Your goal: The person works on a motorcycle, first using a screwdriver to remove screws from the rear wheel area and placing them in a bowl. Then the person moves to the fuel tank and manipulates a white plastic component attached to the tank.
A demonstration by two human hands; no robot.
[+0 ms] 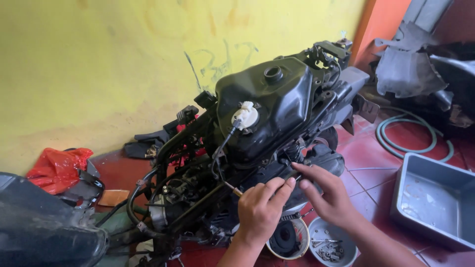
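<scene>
The left hand is closed around a screwdriver, whose tip points up and left into the stripped scooter frame; the right hand, just beside it, has its fingers narrowed and pinching at a dark part under the black fuel tank. Below both hands sits a round bowl of loose bolts beside a ring-shaped part. A grey tub lies well to the right. This looks like mid-disassembly, loosening a fastener; next calls for steady tip seating.
</scene>
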